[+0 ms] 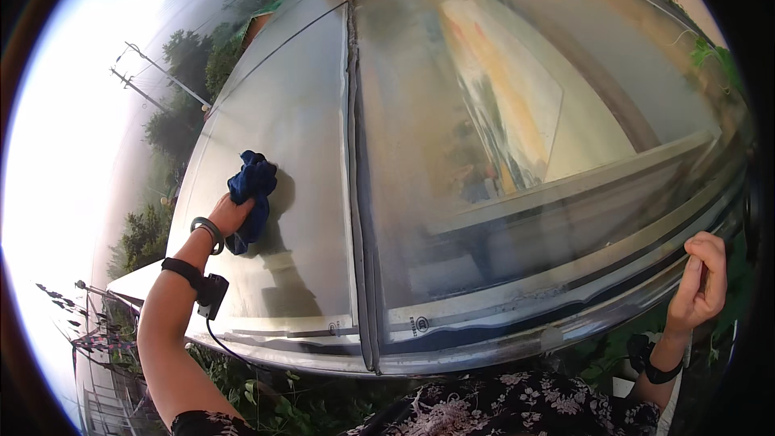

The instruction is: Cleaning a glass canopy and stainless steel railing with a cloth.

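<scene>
My left hand [229, 215] grips a crumpled dark blue cloth [254, 184] against the left glass pane [290, 133] of a large window. The cloth's shadow falls on the glass just to its right. A dark vertical frame strip [358, 194] parts this pane from the right glass pane [412, 133], which shows blurred reflections or shapes behind it. My right hand [702, 281] is raised near the lower right end of the metal sill [484, 357], its fingers curled and nothing seen in them. Whether it touches the frame I cannot tell.
Green plants [272, 396] grow below the sill, between my body and the wall. More leaves [717, 63] hang at the upper right. Utility poles [169, 75] and trees [187, 60] stand far off to the left. A black device with a cable [213, 295] is strapped to my left forearm.
</scene>
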Demonstrator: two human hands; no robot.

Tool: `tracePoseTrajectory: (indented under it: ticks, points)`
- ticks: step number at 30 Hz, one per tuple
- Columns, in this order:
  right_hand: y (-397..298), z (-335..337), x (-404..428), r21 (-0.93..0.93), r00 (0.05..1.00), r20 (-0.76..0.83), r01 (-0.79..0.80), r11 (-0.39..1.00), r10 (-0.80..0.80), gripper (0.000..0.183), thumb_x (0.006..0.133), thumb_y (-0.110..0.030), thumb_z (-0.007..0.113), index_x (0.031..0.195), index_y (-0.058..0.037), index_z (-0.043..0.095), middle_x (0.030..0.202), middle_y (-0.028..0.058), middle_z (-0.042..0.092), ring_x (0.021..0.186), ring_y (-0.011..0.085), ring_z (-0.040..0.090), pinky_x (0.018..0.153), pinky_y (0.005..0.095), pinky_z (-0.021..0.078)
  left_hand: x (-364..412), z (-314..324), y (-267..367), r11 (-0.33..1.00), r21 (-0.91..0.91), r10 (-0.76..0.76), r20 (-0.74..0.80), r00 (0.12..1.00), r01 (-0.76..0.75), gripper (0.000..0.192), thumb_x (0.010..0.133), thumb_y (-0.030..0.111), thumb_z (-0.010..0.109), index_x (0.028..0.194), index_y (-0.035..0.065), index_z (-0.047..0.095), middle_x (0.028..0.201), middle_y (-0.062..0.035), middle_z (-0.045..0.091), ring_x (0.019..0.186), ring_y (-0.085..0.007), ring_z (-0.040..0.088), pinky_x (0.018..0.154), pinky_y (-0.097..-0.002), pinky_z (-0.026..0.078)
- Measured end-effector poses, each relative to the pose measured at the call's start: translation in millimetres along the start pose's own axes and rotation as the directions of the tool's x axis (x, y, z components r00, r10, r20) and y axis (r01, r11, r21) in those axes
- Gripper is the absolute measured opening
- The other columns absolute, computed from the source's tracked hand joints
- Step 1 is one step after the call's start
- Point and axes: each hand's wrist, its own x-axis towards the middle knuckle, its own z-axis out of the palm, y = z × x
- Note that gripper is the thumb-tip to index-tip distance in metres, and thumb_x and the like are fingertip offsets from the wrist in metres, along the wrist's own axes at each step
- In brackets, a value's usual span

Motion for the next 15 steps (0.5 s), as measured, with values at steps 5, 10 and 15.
tracePoseTrajectory:
  ticks: [5, 10, 15]
  points:
    - [6.3, -2.1, -2.6, -0.027, 1.000, 0.007, 0.022, 0.999, -0.022, 0.020, 0.080, 0.008, 0.041, 0.096, 0.0060, 0.054, 0.089, 0.0158, 0.053, 0.079, 0.0213, 0.049, 0.070, 0.0288, 0.0394, 80.7, -2.5, -32.4, 0.986, 0.135, -0.088, -0.082, 0.993, 0.099, 0.055, 0.087, 0.045, 0.051, 0.116, -0.0013, 0.060, 0.116, -0.0272, 0.059, 0.114, -0.0390, 0.055, 0.098, -0.0421, 0.042]
    - [3.4, -6.2, -8.6, -0.050, 1.000, 0.000, -0.003, 0.999, 0.003, 0.021, 0.079, 0.008, 0.040, 0.095, 0.0053, 0.053, 0.088, 0.0149, 0.052, 0.079, 0.0216, 0.048, 0.070, 0.0294, 0.0390, 153.3, -5.7, -49.8, 0.941, 0.179, -0.265, -0.133, 0.955, 0.286, 0.070, 0.084, 0.058, 0.047, 0.118, -0.0023, 0.059, 0.121, -0.0318, 0.054, 0.119, -0.0415, 0.050, 0.101, -0.0430, 0.039]
    - [-5.5, -0.6, -7.0, -0.040, 1.000, 0.011, 0.002, 0.999, -0.001, 0.018, 0.077, 0.003, 0.043, 0.092, 0.0042, 0.053, 0.084, 0.0136, 0.050, 0.078, 0.0218, 0.047, 0.069, 0.0309, 0.0380, 210.1, -5.5, -29.0, 0.962, 0.093, -0.238, -0.170, 0.956, 0.256, 0.078, 0.081, 0.061, 0.049, 0.124, -0.0038, 0.056, 0.125, -0.0299, 0.054, 0.121, -0.0393, 0.050, 0.103, -0.0397, 0.038]
